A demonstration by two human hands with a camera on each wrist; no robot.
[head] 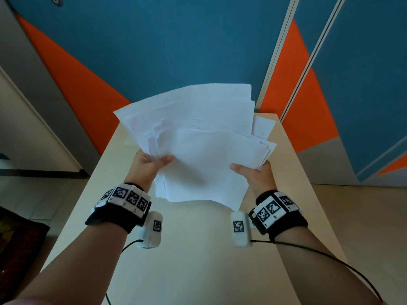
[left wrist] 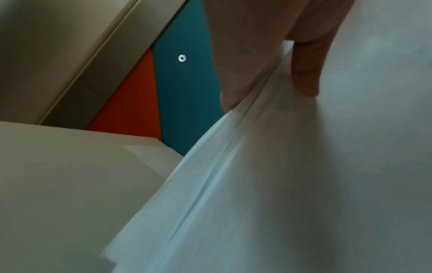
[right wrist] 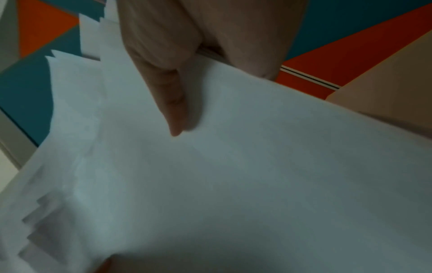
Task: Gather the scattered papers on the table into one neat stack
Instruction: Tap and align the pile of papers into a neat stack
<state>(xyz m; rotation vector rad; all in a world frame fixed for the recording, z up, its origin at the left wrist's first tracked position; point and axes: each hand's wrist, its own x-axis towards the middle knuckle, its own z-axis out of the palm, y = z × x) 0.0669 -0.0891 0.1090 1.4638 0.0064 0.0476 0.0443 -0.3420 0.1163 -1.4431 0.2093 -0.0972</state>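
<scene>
- Table [head: 193,249]: pale cream top, long and narrow from my head view, its far end close to the blue-and-orange wall.
- One white sheet [head: 263,126] lies flat at the far right corner.
- I can't tell what sits under the raised papers.

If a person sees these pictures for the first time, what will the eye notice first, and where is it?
First, the white papers, a fanned, uneven bundle held up over the pale table in the middle of the head view. The left hand and right hand each pinch a near side, thumbs on top. Behind stands a blue and orange wall.
</scene>
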